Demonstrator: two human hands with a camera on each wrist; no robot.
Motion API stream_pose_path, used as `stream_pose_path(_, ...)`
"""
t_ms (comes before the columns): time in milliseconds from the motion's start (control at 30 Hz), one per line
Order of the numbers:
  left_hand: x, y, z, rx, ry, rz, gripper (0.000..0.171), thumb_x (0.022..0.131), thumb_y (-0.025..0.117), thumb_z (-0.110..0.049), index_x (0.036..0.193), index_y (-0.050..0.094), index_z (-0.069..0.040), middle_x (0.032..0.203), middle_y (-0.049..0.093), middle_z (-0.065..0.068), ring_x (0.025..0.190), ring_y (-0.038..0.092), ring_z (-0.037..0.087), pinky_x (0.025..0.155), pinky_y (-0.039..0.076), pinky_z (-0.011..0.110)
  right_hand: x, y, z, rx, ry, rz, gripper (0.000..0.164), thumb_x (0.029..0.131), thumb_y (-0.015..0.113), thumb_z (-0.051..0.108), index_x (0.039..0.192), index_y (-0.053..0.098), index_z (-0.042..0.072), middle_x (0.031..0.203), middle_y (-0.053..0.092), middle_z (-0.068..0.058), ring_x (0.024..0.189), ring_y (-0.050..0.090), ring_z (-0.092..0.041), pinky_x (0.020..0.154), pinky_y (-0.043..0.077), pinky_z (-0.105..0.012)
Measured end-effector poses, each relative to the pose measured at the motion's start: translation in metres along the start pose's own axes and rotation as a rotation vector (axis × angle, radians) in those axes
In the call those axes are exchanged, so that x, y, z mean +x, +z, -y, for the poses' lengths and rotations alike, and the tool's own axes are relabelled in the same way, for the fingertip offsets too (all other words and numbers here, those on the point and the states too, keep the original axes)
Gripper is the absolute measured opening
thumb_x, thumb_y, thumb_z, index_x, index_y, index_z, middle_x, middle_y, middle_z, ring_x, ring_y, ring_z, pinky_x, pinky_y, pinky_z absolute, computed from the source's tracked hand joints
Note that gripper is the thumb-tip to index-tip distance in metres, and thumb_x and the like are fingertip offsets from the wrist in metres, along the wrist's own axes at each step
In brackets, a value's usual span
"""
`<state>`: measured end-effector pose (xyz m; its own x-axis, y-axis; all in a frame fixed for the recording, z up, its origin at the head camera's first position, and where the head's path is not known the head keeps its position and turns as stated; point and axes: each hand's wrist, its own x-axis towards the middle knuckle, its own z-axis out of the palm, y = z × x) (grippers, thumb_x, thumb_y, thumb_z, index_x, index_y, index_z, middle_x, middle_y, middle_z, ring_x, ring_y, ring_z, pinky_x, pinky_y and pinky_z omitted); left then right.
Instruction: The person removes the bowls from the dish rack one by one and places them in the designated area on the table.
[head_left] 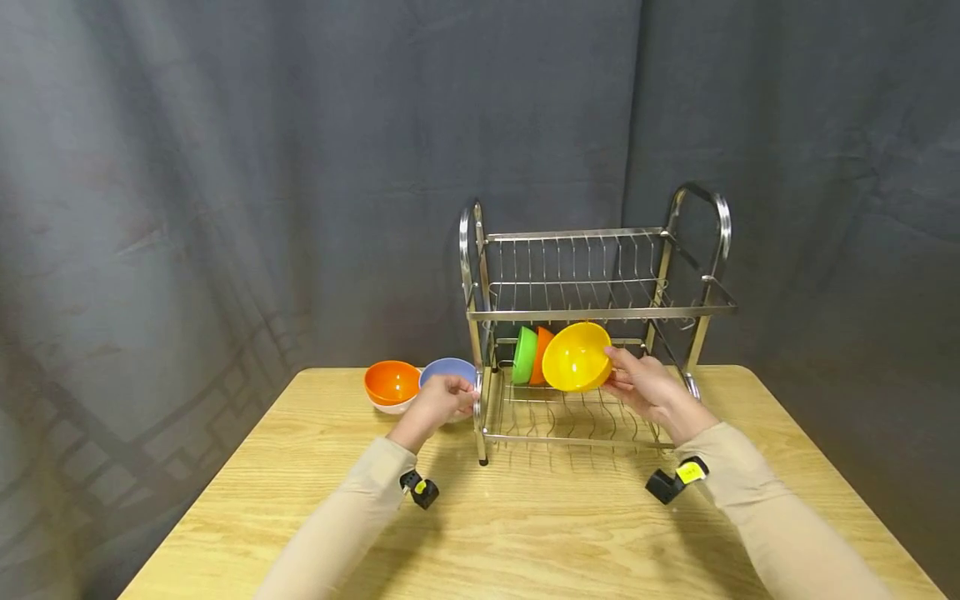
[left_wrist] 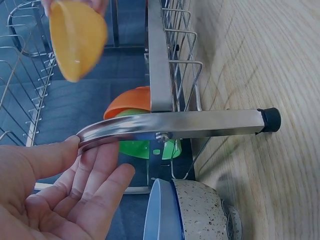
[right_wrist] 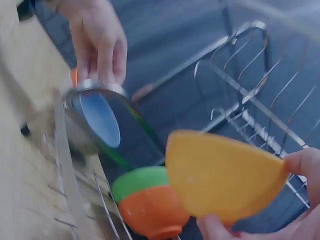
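Note:
My right hand (head_left: 647, 385) pinches the rim of a yellow bowl (head_left: 577, 357), held tilted at the lower tier of a two-tier metal dish rack (head_left: 600, 313). A green bowl (head_left: 524, 356) and an orange bowl (head_left: 540, 353) stand on edge in that tier, just left of the yellow one. In the left wrist view, my left hand (left_wrist: 65, 190) grips the curved metal side frame (left_wrist: 120, 127) of the rack between thumb and fingers. The right wrist view shows the yellow bowl (right_wrist: 225, 175) between thumb and fingers, apart from the orange bowl's base.
Left of the rack, another orange bowl (head_left: 392, 382) sits in a white one (head_left: 396, 407). Beside them is a blue-lined bowl (head_left: 447, 369), speckled outside (left_wrist: 202, 205), partly behind my left hand. Everything stands on a wooden table (head_left: 525, 533) before a grey curtain (head_left: 375, 167).

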<state>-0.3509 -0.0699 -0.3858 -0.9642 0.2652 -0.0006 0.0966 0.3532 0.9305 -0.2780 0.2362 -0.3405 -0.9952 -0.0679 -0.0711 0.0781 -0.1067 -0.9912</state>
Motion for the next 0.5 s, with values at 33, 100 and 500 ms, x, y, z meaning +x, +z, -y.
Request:
stream_pose_path(33, 0.000, 0.000, 0.000, 0.009, 0.004, -0.002, 0.008, 0.089, 0.066, -0.001, 0.086, 0.063, 0.006, 0.072, 0.063, 0.007, 0.067, 0.063, 0.019, 0.070, 0.060, 0.032, -0.006, -0.001, 0.000, 0.062, 0.010, 0.035, 0.066, 0.103, 0.044, 0.028, 0.144, 0.015, -0.014, 0.126, 0.040, -0.017, 0.096, 0.059, -0.007, 0.091, 0.053, -0.021)
stream_pose_path(100, 0.000, -0.001, -0.001, 0.029, 0.004, -0.004, 0.009, 0.089, 0.067, -0.002, 0.086, 0.063, 0.005, 0.072, 0.063, 0.006, 0.068, 0.065, 0.019, 0.065, 0.059, 0.029, -0.017, -0.005, -0.001, 0.166, 0.026, 0.108, 0.058, 0.103, 0.044, 0.029, 0.144, 0.021, -0.005, 0.124, 0.040, -0.012, 0.098, 0.060, -0.010, 0.092, 0.053, -0.022)
stream_pose_path(500, -0.001, -0.002, 0.002, 0.009, 0.000, -0.005, 0.008, 0.088, 0.067, 0.000, 0.086, 0.063, 0.007, 0.072, 0.064, 0.007, 0.062, 0.062, 0.014, 0.068, 0.061, 0.032, -0.040, -0.029, -0.034, 0.407, 0.117, 0.477, 0.031, 0.107, 0.028, 0.027, 0.118, 0.053, 0.011, 0.118, 0.058, -0.014, 0.112, 0.063, -0.023, 0.105, 0.044, -0.034)
